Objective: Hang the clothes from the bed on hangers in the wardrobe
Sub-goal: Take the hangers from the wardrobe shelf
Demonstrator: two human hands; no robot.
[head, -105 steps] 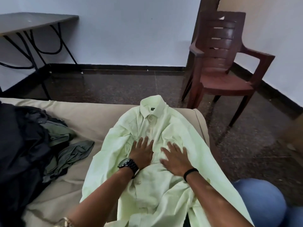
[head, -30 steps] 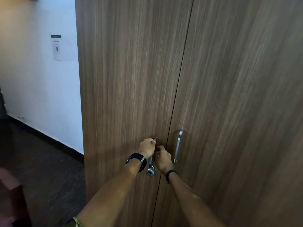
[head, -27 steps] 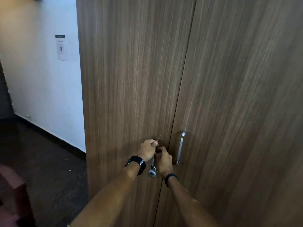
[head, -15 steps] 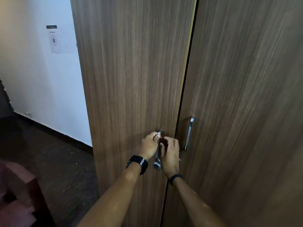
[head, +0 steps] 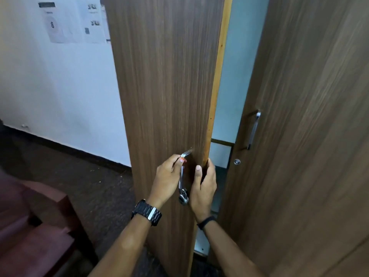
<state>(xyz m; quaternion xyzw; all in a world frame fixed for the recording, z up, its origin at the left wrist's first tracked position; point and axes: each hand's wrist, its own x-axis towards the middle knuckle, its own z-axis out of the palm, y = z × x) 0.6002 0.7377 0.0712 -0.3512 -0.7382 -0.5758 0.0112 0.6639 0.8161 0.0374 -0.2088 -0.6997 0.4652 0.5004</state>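
With the left hand [head: 167,176] gripping the handle [head: 182,172] and the right hand [head: 203,182] curled round the left door [head: 165,86] edge, the wardrobe [head: 311,116] is opening (clothes out of view), and next needs a hanger.

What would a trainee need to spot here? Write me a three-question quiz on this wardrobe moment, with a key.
1. True or false: the left brown wood-grain wardrobe door is swung partly open.
2. Which hand grips the curved silver metal door handle? A) left hand B) right hand
3. Fill in: the right hand's fingers wrap the left door's pale ___.

Key: 1 true. 2 A. 3 edge; the right brown wood-grain wardrobe door with its own straight silver handle is untouched.
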